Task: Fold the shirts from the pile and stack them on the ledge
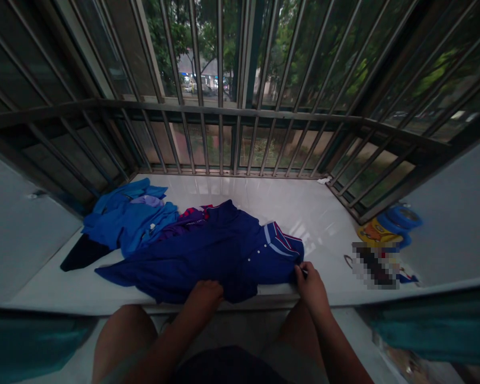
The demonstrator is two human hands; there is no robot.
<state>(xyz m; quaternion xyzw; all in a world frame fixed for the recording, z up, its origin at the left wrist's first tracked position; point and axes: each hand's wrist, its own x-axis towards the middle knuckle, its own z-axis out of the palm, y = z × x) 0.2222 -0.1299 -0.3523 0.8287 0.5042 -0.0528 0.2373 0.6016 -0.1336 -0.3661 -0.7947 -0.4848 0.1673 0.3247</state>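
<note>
A dark blue polo shirt with a striped collar and white buttons lies spread on a white window ledge, its collar end toward the right. My left hand is closed at the shirt's near edge, with its fingers curled over the fabric and partly hidden. Over on the right, my right hand pinches the shirt's sleeve edge between thumb and fingers. A purple and red garment shows from behind the polo shirt. Bright blue clothes are heaped to its left.
Metal window bars enclose the ledge at the back and sides. At the right wall stand a blue and yellow container and a pixelated item. Teal curtains hang below the ledge on both sides.
</note>
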